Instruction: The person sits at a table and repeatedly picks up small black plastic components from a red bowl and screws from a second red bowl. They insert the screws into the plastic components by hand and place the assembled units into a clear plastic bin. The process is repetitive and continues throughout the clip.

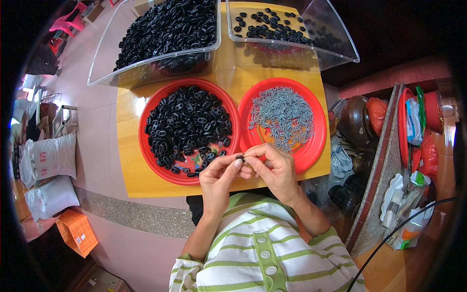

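Observation:
My left hand (217, 177) pinches a small black plastic piece (240, 158) between thumb and fingertips, above the front edges of two red trays. Against the same piece, my right hand (273, 169) has its thumb and fingers pressed together; whatever lies between them is hidden. A round red tray (144, 141) on the left is heaped with black oval two-holed pieces (187, 124). The right red tray (318, 131) carries many small grey metal screws (284, 117), spread thickly over its middle.
At the table's far side stand a clear bin (104, 58) piled with black pieces and another clear bin (340, 51) with fewer. The yellow table (127, 160) reaches close to my body. White sacks (51, 158) lie at left; jars (355, 117) and a stone-edged ledge (374, 190) stand at right.

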Motion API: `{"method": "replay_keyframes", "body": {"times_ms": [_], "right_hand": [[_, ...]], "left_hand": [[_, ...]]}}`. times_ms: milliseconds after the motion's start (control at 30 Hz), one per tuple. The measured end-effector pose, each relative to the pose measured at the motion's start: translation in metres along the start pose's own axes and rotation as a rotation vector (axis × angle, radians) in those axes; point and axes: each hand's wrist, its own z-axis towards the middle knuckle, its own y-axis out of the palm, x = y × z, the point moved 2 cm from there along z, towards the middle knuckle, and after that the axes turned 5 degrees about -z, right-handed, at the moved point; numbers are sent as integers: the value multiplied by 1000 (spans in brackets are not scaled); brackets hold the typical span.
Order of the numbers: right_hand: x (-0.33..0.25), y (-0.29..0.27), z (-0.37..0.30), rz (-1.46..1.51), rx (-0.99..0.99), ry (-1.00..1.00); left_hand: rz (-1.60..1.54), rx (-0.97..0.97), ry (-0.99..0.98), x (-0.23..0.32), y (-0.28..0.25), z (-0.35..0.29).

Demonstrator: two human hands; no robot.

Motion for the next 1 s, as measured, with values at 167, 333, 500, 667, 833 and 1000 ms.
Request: {"method": "replay_keyframes", "body": {"times_ms": [167,333,500,667,833,1000], "right_hand": [[0,7,-2,42,59,-34],[-1,18,-5,140,28,13],[-9,25,8,129,-216,47],[-11,49,38,-459,-83,-473],[-10,72,51,-704,-168,-508],[-10,78,50,-779,-200,-521]], "left_hand": [[21,-3,37,-1,2,-2],[98,27,29,4,-6,-7],[40,94,58,10,-31,-22],[-11,194,112,15,-50,-30],[-36,213,159,21,-58,-33],[-61,234,135,22,-62,-34]]}}
